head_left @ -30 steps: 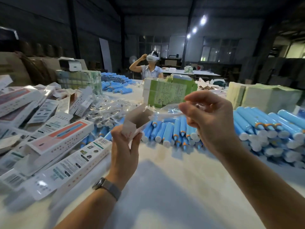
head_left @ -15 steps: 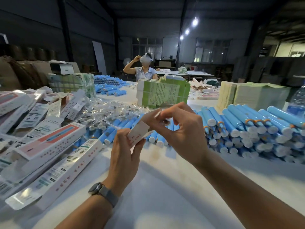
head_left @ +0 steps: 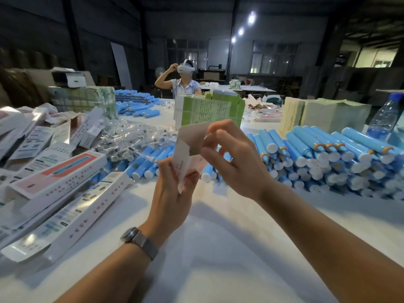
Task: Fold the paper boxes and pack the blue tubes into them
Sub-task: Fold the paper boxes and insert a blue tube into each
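Box point(head_left: 189, 149) held above worktop point(head_left: 218, 248), just in front of tube pile point(head_left: 328, 158). Left hand point(head_left: 172, 197) grips body; right hand point(head_left: 236, 162) pinches end flap. Risk: flap creases or tears if forced.

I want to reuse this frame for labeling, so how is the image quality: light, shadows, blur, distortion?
Head view: dim hall, ceiling lamps flare; the white table is brightly lit, with soft arm shadows on it. Wide-angle bending stretches the edges. The right hand and box are slightly motion-blurred; the left hand and blue tubes are sharper.
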